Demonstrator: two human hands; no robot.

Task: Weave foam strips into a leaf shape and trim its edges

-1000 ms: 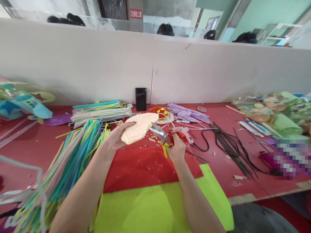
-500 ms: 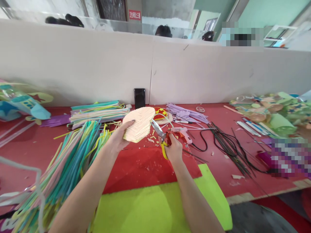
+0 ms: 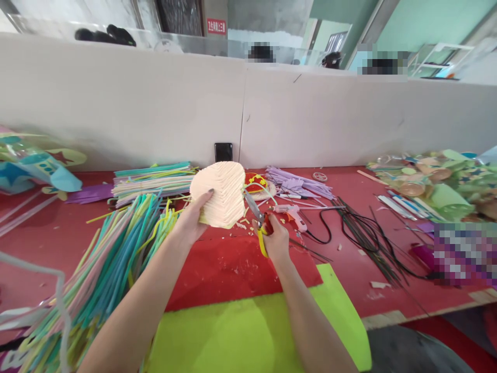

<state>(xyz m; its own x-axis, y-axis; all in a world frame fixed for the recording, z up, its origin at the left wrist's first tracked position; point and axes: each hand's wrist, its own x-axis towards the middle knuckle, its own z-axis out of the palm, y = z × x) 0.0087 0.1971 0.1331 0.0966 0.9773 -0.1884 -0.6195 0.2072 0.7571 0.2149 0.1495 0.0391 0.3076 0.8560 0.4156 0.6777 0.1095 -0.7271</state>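
Note:
My left hand (image 3: 196, 215) is closed on the lower left edge of a cream heart-shaped piece (image 3: 223, 189) covered in slanting ribs, its thumb across the front. In my right hand (image 3: 276, 237) is a pair of scissors (image 3: 264, 241) with yellow and orange handles. Their blades point up and left, close by the right edge of the heart; whether they touch it I cannot tell. Small cream offcuts (image 3: 241, 226) are scattered on the table beneath. Behind the blades lies a round red and yellow piece (image 3: 254, 181), partly hidden by the heart.
A pink glue gun (image 3: 293, 213) with a black cord lies to the right, near dark thin rods (image 3: 367, 243). Bundles of pastel fuzzy stems (image 3: 112, 259) cover the left, purple ones (image 3: 298, 181) the back. A black phone (image 3: 223, 152) leans on the white partition (image 3: 155, 103).
The heart has turned to face me more fully and shifted slightly left and up, now covering the phone's lower part. My right hand with the scissors has barely moved.

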